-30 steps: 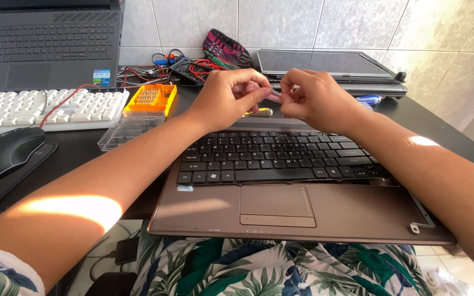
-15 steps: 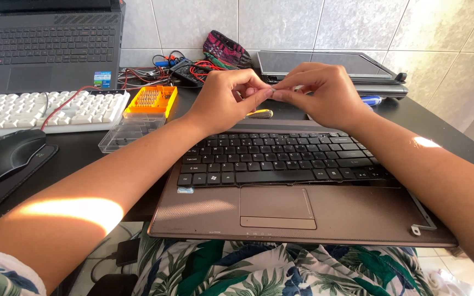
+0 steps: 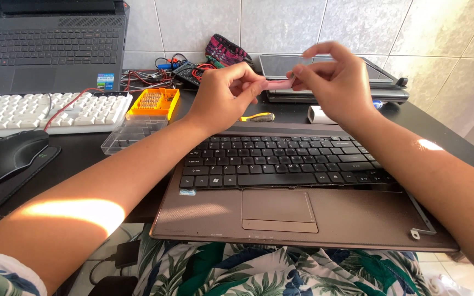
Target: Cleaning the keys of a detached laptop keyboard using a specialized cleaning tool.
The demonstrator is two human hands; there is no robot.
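Pink and thin, a small strip (image 3: 280,84) is pinched between both hands, left hand (image 3: 227,97) and right hand (image 3: 333,82), raised over the lidless laptop base (image 3: 297,186) where it can be seen clearly.

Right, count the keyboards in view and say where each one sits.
3. The brown laptop's keyboard lies under the forearms at centre; the white keyboard sits at left on the black desk; the dark laptop's keyboard stands behind it. None seems hidden.

Bright daylight, sharp focus, sunlit patches on forearms
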